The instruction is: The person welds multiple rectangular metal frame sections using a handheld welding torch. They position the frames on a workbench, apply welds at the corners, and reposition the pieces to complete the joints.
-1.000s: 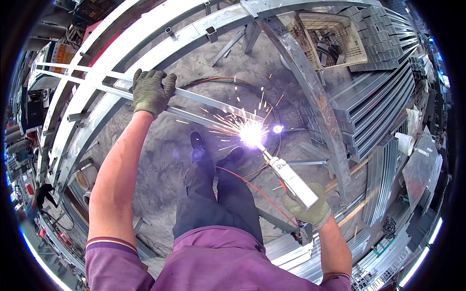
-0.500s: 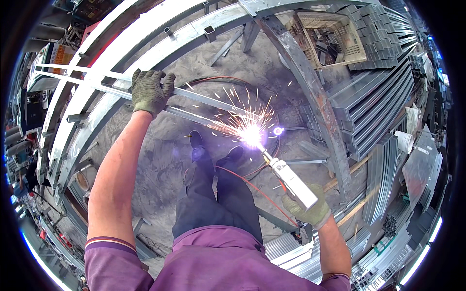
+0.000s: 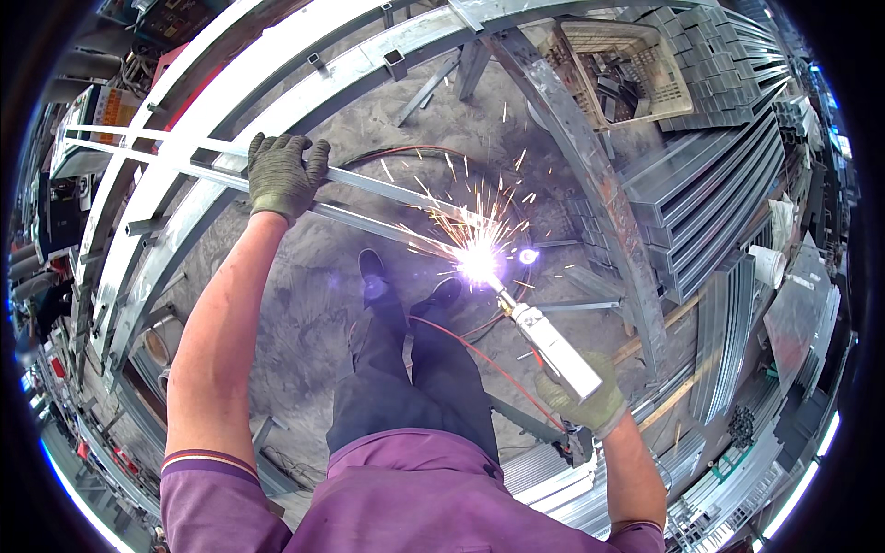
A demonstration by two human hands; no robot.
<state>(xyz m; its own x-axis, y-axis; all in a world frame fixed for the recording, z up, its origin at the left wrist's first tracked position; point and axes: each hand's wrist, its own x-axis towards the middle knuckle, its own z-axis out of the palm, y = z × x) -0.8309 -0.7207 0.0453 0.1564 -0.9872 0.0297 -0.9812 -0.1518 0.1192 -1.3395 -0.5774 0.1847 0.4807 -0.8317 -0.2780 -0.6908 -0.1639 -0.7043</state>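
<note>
My left hand (image 3: 284, 177), in a dark olive knit glove, is closed over two long square metal tubes (image 3: 378, 184) that lie across a metal frame. The tubes run towards the right and draw together at a glaring white-violet weld spot (image 3: 480, 263), which throws orange sparks. My right hand (image 3: 590, 396), in a lighter green glove, grips a white boxy welding gun (image 3: 556, 352). Its narrow nozzle (image 3: 501, 293) points up and left into the glare. The tube ends at the spot are hidden by the light.
Long metal beams of the frame (image 3: 359, 69) arch across the far side, and a slanted frame leg (image 3: 599, 184) stands right of the sparks. Beyond are a crate of offcuts (image 3: 678, 88) and stacked metal profiles (image 3: 710, 203). A red hose (image 3: 479, 355) trails near my legs.
The sparks have spread differently, some flying higher. Both hands, the tubes and the welding gun stay almost in the same place, and the weld spot still glows.
</note>
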